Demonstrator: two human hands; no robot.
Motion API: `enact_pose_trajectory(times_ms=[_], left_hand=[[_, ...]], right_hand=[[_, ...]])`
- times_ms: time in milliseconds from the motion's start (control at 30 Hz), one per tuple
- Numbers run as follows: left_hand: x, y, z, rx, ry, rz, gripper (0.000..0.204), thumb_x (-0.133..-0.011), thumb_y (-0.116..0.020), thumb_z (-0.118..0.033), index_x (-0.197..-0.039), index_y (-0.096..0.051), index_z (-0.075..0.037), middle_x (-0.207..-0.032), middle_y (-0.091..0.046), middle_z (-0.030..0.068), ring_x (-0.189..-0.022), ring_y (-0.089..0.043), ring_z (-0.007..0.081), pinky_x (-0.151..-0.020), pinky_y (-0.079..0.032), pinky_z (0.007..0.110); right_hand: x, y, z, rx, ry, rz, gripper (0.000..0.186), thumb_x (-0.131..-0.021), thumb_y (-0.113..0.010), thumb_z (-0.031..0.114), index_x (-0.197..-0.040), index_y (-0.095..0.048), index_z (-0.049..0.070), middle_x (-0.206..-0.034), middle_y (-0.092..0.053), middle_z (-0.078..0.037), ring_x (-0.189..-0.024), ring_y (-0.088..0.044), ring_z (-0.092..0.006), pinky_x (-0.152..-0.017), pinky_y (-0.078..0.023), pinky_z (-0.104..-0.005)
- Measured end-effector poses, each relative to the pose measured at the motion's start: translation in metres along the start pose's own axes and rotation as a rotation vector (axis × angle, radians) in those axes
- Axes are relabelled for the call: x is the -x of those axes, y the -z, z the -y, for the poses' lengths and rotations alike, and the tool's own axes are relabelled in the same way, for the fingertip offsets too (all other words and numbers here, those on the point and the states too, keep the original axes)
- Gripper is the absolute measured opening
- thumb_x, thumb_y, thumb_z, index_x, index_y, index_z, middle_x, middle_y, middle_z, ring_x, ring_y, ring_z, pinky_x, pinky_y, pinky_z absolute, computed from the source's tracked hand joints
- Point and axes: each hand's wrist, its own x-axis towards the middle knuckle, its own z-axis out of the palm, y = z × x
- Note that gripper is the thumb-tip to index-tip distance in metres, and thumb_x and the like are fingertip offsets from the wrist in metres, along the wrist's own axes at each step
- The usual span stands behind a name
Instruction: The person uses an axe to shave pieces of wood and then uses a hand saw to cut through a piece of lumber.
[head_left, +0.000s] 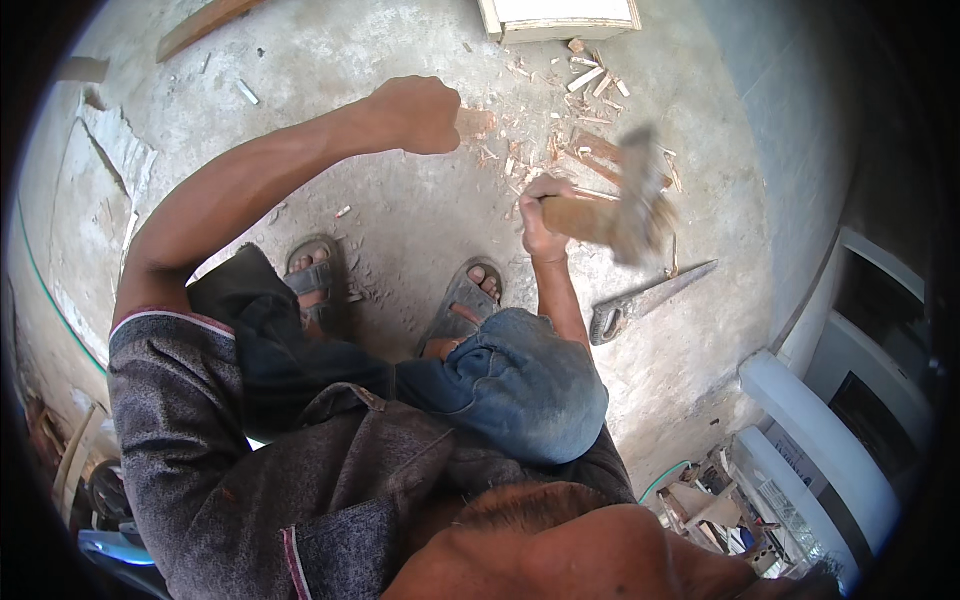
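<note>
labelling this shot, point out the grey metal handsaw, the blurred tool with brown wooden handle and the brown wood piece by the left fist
Handsaw (648, 297), head view: blade, near the handle.
Blurred tool (586, 220), head view: wooden handle.
Brown wood piece (477, 122), head view: exposed end.

We count two hands (418, 115) (545, 222) in the upper middle of the frame, two sandals (311, 277) (463, 296) near its centre, one saw (655, 298) at centre right and one blurred tool (622, 218), perhaps a hatchet.

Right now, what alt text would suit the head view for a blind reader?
The person's right hand grips a blurred tool by its wooden handle; the closed left hand appears to hold a piece of wood. Wood chips litter the grey floor, and a handsaw lies to the right.
</note>
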Motion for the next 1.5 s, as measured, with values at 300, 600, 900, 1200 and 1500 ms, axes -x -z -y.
enact_pose_trajectory(times_ms=[300, 600, 900, 1200, 1500], left_hand=[[-0.003, -0.009, 0.015, -0.001, 0.033, -0.002, 0.033, -0.076, -0.055, -0.025, -0.093, -0.065, 0.002, -0.076, -0.067, 0.0190, -0.073, -0.066, 0.0345, -0.069, -0.053, 0.046], [-0.006, -0.012, 0.008, -0.014, -0.011, 0.003, 0.034, -0.076, -0.055, -0.026, -0.093, -0.065, 0.001, -0.074, -0.066, 0.0188, -0.072, -0.066, 0.0350, -0.071, -0.053, 0.047], [-0.001, -0.021, 0.021, -0.027, -0.005, -0.013, 0.034, -0.076, -0.055, -0.026, -0.094, -0.065, 0.000, -0.075, -0.066, 0.0187, -0.072, -0.065, 0.0358, -0.071, -0.052, 0.047], [-0.004, -0.016, 0.012, -0.064, -0.018, -0.007, 0.035, -0.078, -0.055, -0.027, -0.097, -0.064, 0.000, -0.078, -0.067, 0.0197, -0.075, -0.066, 0.0356, -0.072, -0.052, 0.047], [0.007, -0.012, 0.013, -0.020, 0.006, -0.017, 0.033, -0.074, -0.053, -0.024, -0.090, -0.069, 0.001, -0.089, -0.069, 0.0203, -0.082, -0.067, 0.0365, -0.075, -0.053, 0.046]], right_hand=[[-0.026, 0.017, 0.045, -0.320, -0.392, 0.027, 0.016, -0.078, -0.065, 0.000, -0.089, -0.054, 0.002, -0.069, -0.054, -0.007, -0.054, -0.050, -0.0136, -0.044, -0.038, -0.0275], [0.044, -0.023, -0.069, 0.069, -1.000, 0.159, 0.008, -0.079, -0.058, 0.006, -0.077, -0.051, 0.002, -0.058, -0.046, -0.004, -0.048, -0.046, -0.0151, -0.047, -0.039, -0.0302], [-0.047, 0.019, 0.081, -0.326, -0.004, -0.096, 0.022, -0.080, -0.063, -0.001, -0.093, -0.047, 0.005, -0.068, -0.047, -0.006, -0.054, -0.045, -0.0151, -0.050, -0.040, -0.0294], [0.040, -0.036, -0.073, 0.164, -1.025, 0.196, 0.013, -0.072, -0.064, 0.003, -0.082, -0.057, 0.004, -0.065, -0.053, -0.005, -0.058, -0.055, -0.0183, -0.056, -0.046, -0.0322], [-0.055, 0.018, 0.093, -0.318, 0.129, -0.132, 0.021, -0.083, -0.060, -0.001, -0.094, -0.043, 0.005, -0.069, -0.048, -0.007, -0.054, -0.044, -0.0145, -0.049, -0.039, -0.0285]])
